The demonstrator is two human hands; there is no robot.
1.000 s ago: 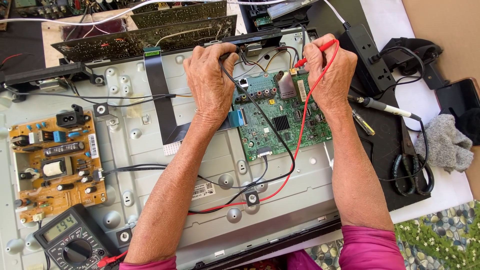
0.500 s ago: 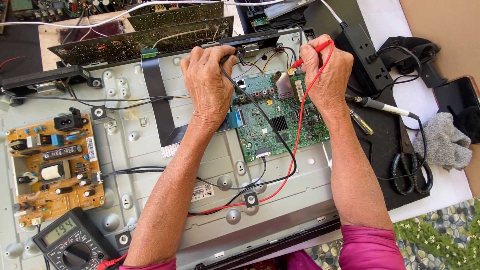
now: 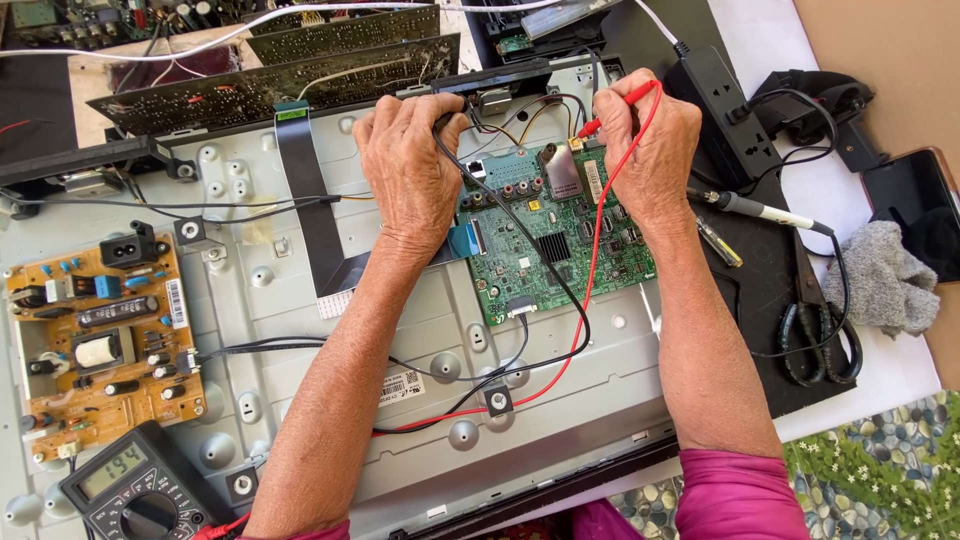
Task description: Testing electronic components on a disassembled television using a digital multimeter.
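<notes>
A: In the head view, where are the two hands, taking the green main board [image 3: 555,245] as the landmark?

B: The left hand [image 3: 410,175] sits at the board's upper left edge, its fingers [image 3: 440,112] clenched around the black probe [image 3: 447,120]. The right hand [image 3: 645,140] is at the board's upper right, pinching the red probe [image 3: 615,110], whose tip meets the board's top edge.

A: And the leads?

B: The red lead [image 3: 590,290] and black lead [image 3: 520,225] trail down across the board toward the digital multimeter [image 3: 135,490], well to the board's lower left, beyond the tan power supply board [image 3: 95,345].

A: How would the probes handle?

B: Likely light and stiff, with slim plastic bodies; best held on the insulated barrel, clear of the metal tip. The leads look limp and could snag. The board seems fragile.

A: Anything to its right?

B: A soldering iron [image 3: 760,210], black scissors [image 3: 815,330] and a grey cloth [image 3: 885,275].
</notes>
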